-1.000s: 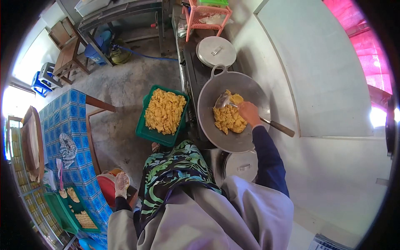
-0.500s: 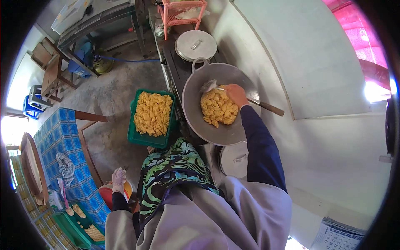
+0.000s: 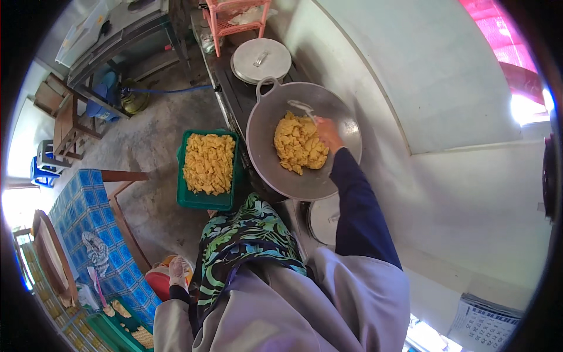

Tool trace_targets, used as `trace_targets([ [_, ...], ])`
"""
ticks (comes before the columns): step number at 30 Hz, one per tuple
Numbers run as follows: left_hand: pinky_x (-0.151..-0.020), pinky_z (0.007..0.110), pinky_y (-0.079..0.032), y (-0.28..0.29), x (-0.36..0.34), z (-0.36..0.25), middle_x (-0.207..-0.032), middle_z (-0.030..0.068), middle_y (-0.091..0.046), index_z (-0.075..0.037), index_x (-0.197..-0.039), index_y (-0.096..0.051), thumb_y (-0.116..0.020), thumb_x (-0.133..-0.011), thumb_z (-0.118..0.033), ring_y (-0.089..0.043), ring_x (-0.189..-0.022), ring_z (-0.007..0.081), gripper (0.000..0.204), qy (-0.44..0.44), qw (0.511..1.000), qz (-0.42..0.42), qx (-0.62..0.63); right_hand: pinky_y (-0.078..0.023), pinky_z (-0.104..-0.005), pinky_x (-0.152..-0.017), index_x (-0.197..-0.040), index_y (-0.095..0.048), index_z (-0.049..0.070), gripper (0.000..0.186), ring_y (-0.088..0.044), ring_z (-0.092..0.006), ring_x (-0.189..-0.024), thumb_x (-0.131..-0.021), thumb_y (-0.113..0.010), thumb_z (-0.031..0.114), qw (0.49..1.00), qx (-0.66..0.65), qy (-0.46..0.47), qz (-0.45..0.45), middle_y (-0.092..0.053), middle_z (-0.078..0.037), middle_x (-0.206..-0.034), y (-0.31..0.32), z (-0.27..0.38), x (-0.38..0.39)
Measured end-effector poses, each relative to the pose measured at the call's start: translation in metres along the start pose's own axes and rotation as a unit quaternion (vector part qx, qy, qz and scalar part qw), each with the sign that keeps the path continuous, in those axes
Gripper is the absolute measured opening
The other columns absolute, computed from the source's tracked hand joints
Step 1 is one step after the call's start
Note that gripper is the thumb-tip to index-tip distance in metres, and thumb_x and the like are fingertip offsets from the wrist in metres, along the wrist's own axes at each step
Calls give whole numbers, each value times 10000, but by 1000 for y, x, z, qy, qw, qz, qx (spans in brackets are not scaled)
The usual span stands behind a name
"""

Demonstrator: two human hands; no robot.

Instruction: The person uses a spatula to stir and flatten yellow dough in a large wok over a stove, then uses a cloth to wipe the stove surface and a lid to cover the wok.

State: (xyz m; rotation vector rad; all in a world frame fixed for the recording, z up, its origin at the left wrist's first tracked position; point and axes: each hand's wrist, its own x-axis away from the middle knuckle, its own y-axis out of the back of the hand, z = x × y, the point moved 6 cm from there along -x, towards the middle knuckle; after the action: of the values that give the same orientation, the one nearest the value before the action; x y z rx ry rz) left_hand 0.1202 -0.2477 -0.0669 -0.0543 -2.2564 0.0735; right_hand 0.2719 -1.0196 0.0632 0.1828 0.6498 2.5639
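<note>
My right hand [image 3: 328,132] grips a metal spatula [image 3: 302,107] inside a large grey wok [image 3: 264,158], its head at the upper edge of a yellow lumpy mound [image 3: 296,149]. The spatula's handle is mostly hidden by my hand. To the left of the wok, a green plastic tray [image 3: 205,200] is heaped with similar yellow pieces [image 3: 208,161]. My left hand [image 3: 177,270], in a thin clear glove, hangs low with loose fingers over a red container [image 3: 159,281], holding nothing visible.
Lidded pots [image 3: 261,58] [image 3: 322,226] flank the wok. A pink rack [image 3: 240,32] stands behind, a wall [image 3: 446,188] rises at right. A blue checked table [image 3: 111,229] holds a cloth and green trays. Farther back are a chair [image 3: 67,123], stools and a gas cylinder [image 3: 134,101].
My right hand and the spatula have shifted toward the wok's far side, and the mound looks more gathered. The whole view has shifted, with the wok appearing farther left.
</note>
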Motion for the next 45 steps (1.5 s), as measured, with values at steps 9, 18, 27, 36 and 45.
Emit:
trace_targets([
  [9,-388,231,-347,-4,30,-38,-620,-22,-515,-127,-758,-534,-501,-889,-248,-473,-462,77,181,41,992,-116,-21,-446,-337,-578,-1119,-579,17,305,-571,-209,-699,-888,-457,173,985,38,-158,51,-593,-99,-772,-13,-17,49],
  [18,-528,227,-414,-16,43,38,-735,10,-544,-109,-866,-535,-479,-896,-207,-530,-612,117,117,167,983,-77,13,-291,-327,-288,-1229,-536,171,344,-414,-167,-316,-904,-430,129,941,-75,-321,-73,-438,-56,-478,2,-32,139],
  [27,-756,356,-421,-58,84,-160,-932,146,-585,-13,-1008,-560,-422,-912,-299,-557,-902,282,332,-330,883,-113,-314,-430,-436,-732,-1027,-596,27,280,-551,-333,-870,-825,-554,217,820,560,114,-43,-607,-160,-928,-19,-1,110],
  [36,-726,330,-434,57,192,-128,-802,115,-593,2,-957,-573,-502,-891,-264,-561,-780,205,283,-323,872,-360,-68,-444,-431,-810,-1047,-618,-1,322,-584,-366,-919,-833,-492,204,878,465,55,105,-630,-187,-1002,-79,84,94],
  [45,-819,426,-454,244,195,-112,-1056,208,-586,-13,-1081,-474,-451,-932,-280,-586,-900,331,306,-241,801,-309,452,-447,-416,-824,-1079,-608,-6,336,-582,-359,-958,-833,-496,194,882,417,197,100,-620,-201,-1046,-183,181,123],
])
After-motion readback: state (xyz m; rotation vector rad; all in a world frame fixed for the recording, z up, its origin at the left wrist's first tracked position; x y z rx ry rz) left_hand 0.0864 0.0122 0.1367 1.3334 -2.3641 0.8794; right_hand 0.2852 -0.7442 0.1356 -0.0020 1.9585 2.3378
